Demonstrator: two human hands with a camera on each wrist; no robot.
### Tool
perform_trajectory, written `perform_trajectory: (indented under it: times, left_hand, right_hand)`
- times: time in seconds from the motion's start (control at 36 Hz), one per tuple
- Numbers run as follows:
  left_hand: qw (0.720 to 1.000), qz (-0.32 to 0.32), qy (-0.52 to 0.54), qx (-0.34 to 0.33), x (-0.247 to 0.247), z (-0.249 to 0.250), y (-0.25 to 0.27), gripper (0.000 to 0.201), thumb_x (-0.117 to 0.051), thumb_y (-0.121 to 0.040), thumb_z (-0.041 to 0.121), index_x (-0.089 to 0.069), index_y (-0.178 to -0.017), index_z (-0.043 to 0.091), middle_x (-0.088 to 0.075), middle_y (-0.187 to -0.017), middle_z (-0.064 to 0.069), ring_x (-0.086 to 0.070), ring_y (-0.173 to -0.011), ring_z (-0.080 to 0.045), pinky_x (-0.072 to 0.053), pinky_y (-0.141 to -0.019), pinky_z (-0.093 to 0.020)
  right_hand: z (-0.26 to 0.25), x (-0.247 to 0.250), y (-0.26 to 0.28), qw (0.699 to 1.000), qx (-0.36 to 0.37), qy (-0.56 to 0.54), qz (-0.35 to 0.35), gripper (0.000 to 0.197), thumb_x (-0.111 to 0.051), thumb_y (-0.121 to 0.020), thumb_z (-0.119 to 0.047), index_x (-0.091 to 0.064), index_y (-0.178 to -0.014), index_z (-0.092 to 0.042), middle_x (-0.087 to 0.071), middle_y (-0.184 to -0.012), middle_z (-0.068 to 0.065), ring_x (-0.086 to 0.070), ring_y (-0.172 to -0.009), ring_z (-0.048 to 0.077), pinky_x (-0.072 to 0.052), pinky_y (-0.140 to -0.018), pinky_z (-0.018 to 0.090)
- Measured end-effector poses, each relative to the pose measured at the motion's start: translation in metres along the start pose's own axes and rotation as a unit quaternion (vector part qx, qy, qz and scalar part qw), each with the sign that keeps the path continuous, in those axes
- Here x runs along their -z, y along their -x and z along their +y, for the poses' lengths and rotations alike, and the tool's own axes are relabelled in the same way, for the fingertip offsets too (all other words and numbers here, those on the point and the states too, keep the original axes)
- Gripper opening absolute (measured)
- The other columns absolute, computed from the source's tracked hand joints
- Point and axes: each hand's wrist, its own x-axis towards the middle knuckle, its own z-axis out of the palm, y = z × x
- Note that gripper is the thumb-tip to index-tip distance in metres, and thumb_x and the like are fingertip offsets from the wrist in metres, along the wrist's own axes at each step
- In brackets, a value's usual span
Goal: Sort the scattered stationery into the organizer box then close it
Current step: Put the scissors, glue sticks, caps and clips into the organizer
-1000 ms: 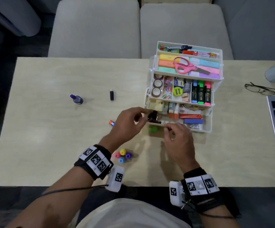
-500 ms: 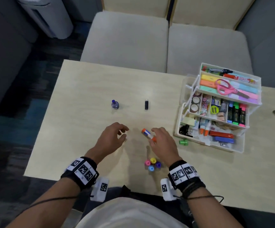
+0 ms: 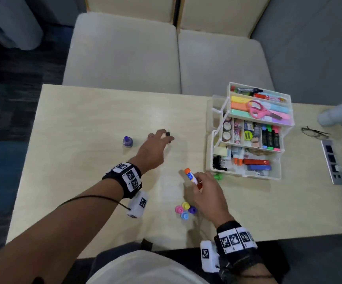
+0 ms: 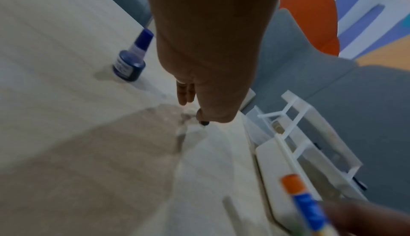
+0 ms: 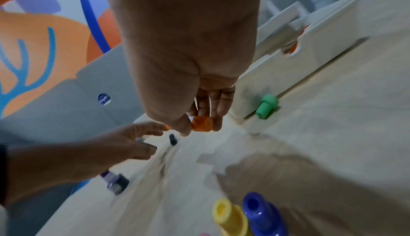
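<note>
The white tiered organizer box (image 3: 246,174) stands open at the table's right, full of markers, tape and scissors. My right hand (image 3: 194,181) grips a glue stick (image 3: 190,176) with an orange cap (image 5: 201,124), held just above the table left of the box. My left hand (image 3: 165,136) reaches far forward with fingers spread (image 5: 142,134); its fingertips are at a small black item (image 3: 167,133) lying on the table (image 5: 172,139). A purple ink bottle (image 3: 127,141) stands left of that hand. A green peg (image 3: 218,177) lies against the box front.
Pink, yellow, blue and purple pegs (image 3: 184,210) cluster near the table's front edge by my right wrist. Glasses (image 3: 314,133) and a power strip (image 3: 332,160) lie right of the box. Two cushioned seats (image 3: 166,58) stand behind the table.
My left hand has stretched forward from the table's middle to the black item. My right hand has lifted the glue stick a little. The head view has shifted.
</note>
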Motion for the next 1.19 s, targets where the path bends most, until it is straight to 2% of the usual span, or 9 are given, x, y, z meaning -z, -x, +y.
perform_trajectory:
  times: [0.14,0.28,0.39,0.61,0.72,0.83,0.94,1.08,1.19]
  left_hand:
    - [0.992,-0.032,-0.117,-0.045,-0.002,0.0,-0.026,0.08,-0.062,-0.078,-0.008,-0.049,-0.148,0.029,-0.022,-0.167,-0.005,-0.042,-0.129,-0.042,-0.056,-0.089,-0.046]
    - [0.996,-0.011,-0.081,-0.044,-0.009,-0.004,-0.033,0.048,-0.064,-0.084,-0.008,-0.068,-0.122,0.021,-0.052,-0.138,-0.005,-0.042,-0.111,-0.031,-0.055,-0.081,-0.042]
    - [0.998,0.002,-0.052,-0.034,0.001,0.001,-0.033,0.014,-0.071,-0.093,0.013,-0.075,-0.104,0.02,-0.059,-0.117,-0.004,-0.051,-0.1,-0.028,-0.049,-0.071,-0.037]
    - [1.0,0.021,0.014,0.007,0.001,0.009,-0.006,0.036,-0.05,-0.092,0.037,-0.073,-0.109,0.015,-0.065,-0.096,-0.008,-0.062,-0.086,-0.033,-0.047,-0.07,-0.038]
    - [0.994,0.045,0.091,0.039,-0.004,0.024,0.023,0.022,-0.056,-0.1,0.019,-0.071,-0.112,0.008,-0.07,-0.097,-0.009,-0.063,-0.086,-0.029,-0.045,-0.076,-0.035]
    - [0.979,0.029,0.17,0.105,-0.012,0.041,0.053,0.016,-0.06,-0.102,0.02,-0.068,-0.116,0.019,-0.069,-0.103,0.005,-0.067,-0.083,-0.014,-0.047,-0.073,-0.026]
    - [0.958,0.027,0.251,0.133,-0.016,0.069,0.078,0.007,-0.061,-0.102,0.018,-0.063,-0.108,0.021,-0.071,-0.102,0.006,-0.074,-0.079,-0.003,-0.057,-0.073,-0.033]
    - [0.927,0.05,0.338,0.151,-0.014,0.11,0.093,0.012,-0.063,-0.101,0.017,-0.058,-0.111,0.02,-0.066,-0.107,0.003,-0.078,-0.084,-0.011,-0.061,-0.081,-0.053]
    - [0.928,0.07,0.348,0.115,-0.014,0.141,0.088,0.028,-0.063,-0.101,0.016,-0.058,-0.123,0.032,-0.065,-0.106,0.001,-0.077,-0.082,-0.015,-0.061,-0.082,-0.043]
  right_hand:
    - [0.025,0.022,0.034,0.997,-0.043,-0.046,0.053,0.021,-0.064,-0.101,-0.027,-0.067,-0.121,-0.03,-0.059,-0.105,-0.015,-0.06,-0.089,0.002,-0.052,-0.078,0.03]
    - [0.053,0.04,0.059,0.992,-0.073,-0.064,0.082,0.022,-0.066,-0.101,-0.027,-0.069,-0.122,-0.027,-0.061,-0.106,-0.013,-0.061,-0.092,0.003,-0.052,-0.079,0.03]
    - [0.074,0.048,0.06,0.988,-0.078,-0.077,0.107,0.02,-0.067,-0.101,-0.024,-0.07,-0.12,-0.024,-0.061,-0.102,-0.011,-0.061,-0.089,0.005,-0.054,-0.078,0.035]
    - [0.098,0.058,0.042,0.986,-0.062,-0.105,0.112,0.023,-0.067,-0.101,-0.023,-0.07,-0.124,-0.021,-0.06,-0.101,-0.01,-0.062,-0.087,0.007,-0.052,-0.077,0.035]
    - [0.104,0.069,0.031,0.991,-0.027,-0.103,0.078,0.022,-0.067,-0.102,-0.024,-0.07,-0.124,-0.023,-0.06,-0.102,-0.009,-0.061,-0.087,0.005,-0.053,-0.078,0.035]
    - [0.102,0.085,0.024,0.989,-0.004,-0.126,0.073,0.023,-0.073,-0.098,-0.02,-0.069,-0.119,-0.03,-0.064,-0.105,-0.011,-0.063,-0.092,0.008,-0.051,-0.08,0.029]
    - [0.105,0.098,0.02,0.985,0.017,-0.147,0.094,0.021,-0.077,-0.095,-0.02,-0.07,-0.114,-0.027,-0.067,-0.1,-0.011,-0.063,-0.087,0.008,-0.051,-0.076,0.023]
    - [0.112,0.113,0.018,0.978,0.04,-0.178,0.105,0.025,-0.082,-0.091,-0.015,-0.072,-0.11,-0.026,-0.069,-0.089,-0.008,-0.064,-0.077,0.014,-0.052,-0.073,0.02]
    - [0.126,0.13,0.018,0.971,0.037,-0.207,0.11,0.025,-0.083,-0.09,-0.012,-0.074,-0.108,-0.026,-0.072,-0.092,-0.012,-0.069,-0.082,0.012,-0.055,-0.077,0.02]
